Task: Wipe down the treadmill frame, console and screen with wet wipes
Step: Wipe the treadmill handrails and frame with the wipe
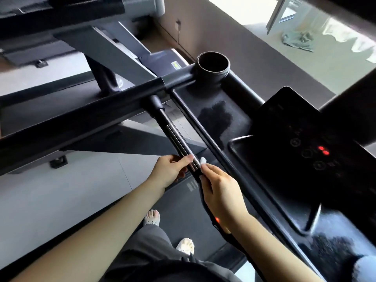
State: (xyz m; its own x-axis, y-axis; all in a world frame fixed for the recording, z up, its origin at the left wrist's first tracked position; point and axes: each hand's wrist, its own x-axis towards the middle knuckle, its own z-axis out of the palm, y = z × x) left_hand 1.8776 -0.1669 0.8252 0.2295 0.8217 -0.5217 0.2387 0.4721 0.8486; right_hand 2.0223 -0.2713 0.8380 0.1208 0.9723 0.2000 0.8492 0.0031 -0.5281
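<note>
A black treadmill fills the view. Its handlebar grip [179,137] with shiny metal sensor strips runs diagonally from the side rail [81,117] toward me. My left hand [169,169] holds the near end of that grip, thumb laid across the strips. My right hand [219,188] pinches a small bunched white wet wipe [203,161] against the right side of the same grip. The console tray [234,110] shows a darker wet patch. The dark screen [305,151] with red lights sits at the right.
A round cup holder [213,64] stands at the console's far corner. A black cord [207,208] with a red-lit clip hangs under my right wrist. My feet in light sandals stand on the belt [183,212]. A green cloth [297,40] lies on the floor far right.
</note>
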